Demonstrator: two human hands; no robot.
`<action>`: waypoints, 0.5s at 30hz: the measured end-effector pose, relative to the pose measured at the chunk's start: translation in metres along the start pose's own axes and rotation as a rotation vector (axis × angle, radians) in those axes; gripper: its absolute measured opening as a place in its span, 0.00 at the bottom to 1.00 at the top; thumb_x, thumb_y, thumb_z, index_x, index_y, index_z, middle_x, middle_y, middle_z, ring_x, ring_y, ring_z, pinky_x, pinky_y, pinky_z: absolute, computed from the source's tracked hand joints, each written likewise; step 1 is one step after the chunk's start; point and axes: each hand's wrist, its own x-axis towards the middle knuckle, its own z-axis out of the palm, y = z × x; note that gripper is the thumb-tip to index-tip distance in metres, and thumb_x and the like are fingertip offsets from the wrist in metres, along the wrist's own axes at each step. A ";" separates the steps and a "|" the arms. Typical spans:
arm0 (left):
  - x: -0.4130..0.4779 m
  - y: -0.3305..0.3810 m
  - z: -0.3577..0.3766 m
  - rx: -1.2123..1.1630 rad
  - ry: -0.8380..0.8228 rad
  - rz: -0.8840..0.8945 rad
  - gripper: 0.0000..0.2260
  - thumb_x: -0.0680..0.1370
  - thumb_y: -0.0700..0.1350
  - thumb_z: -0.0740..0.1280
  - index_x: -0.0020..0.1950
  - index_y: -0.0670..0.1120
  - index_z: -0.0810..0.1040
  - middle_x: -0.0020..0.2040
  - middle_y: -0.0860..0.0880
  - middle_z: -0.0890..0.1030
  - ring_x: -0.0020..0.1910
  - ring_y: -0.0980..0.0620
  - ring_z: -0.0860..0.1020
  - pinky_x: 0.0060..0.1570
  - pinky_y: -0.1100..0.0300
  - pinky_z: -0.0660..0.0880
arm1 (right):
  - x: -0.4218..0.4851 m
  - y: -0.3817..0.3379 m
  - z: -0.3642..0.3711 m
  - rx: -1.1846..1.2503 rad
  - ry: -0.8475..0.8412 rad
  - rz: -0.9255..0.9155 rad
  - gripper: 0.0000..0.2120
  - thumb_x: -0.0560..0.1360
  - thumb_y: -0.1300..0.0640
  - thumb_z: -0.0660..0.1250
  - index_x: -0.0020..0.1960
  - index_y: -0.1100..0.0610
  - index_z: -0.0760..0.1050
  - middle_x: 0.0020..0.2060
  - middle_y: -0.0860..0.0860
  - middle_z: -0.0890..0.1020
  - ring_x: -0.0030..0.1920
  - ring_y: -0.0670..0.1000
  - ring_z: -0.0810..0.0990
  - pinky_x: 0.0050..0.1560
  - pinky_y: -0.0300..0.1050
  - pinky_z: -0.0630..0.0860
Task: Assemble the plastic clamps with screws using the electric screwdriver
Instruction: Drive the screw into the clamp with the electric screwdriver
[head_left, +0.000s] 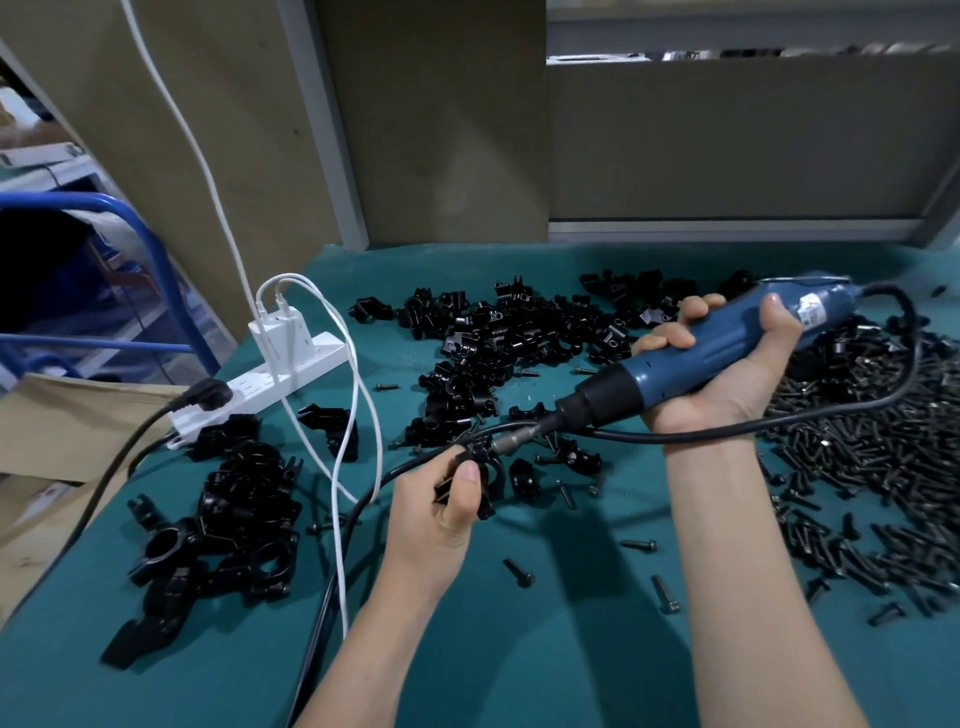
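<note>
While left hand pinches the clamp at its fingertips, right hand wraps the electric screwdriver. The tool's long axis slants from right hand down towards left, and the bit meets the clamp's far side. Screw seating is hidden by the clamp and the cable, so can't confirm it.
</note>
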 end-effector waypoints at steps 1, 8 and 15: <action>0.000 0.000 0.001 0.000 0.002 0.006 0.30 0.69 0.76 0.56 0.30 0.49 0.64 0.25 0.57 0.67 0.26 0.61 0.63 0.27 0.70 0.59 | 0.000 0.000 0.000 0.003 0.002 0.001 0.12 0.68 0.43 0.62 0.38 0.53 0.71 0.30 0.45 0.75 0.23 0.45 0.70 0.27 0.35 0.71; -0.001 0.001 0.000 -0.011 0.016 0.012 0.30 0.69 0.76 0.56 0.30 0.49 0.66 0.26 0.56 0.69 0.27 0.61 0.64 0.28 0.70 0.60 | 0.000 0.001 0.000 -0.007 0.006 -0.004 0.12 0.68 0.43 0.62 0.39 0.53 0.70 0.31 0.45 0.75 0.23 0.45 0.70 0.28 0.36 0.70; -0.002 -0.003 -0.001 -0.014 0.011 0.006 0.35 0.70 0.74 0.58 0.32 0.40 0.66 0.28 0.54 0.67 0.27 0.60 0.62 0.29 0.67 0.59 | 0.000 0.001 0.002 -0.003 0.026 0.008 0.12 0.67 0.43 0.63 0.38 0.53 0.70 0.31 0.45 0.75 0.23 0.45 0.71 0.28 0.35 0.70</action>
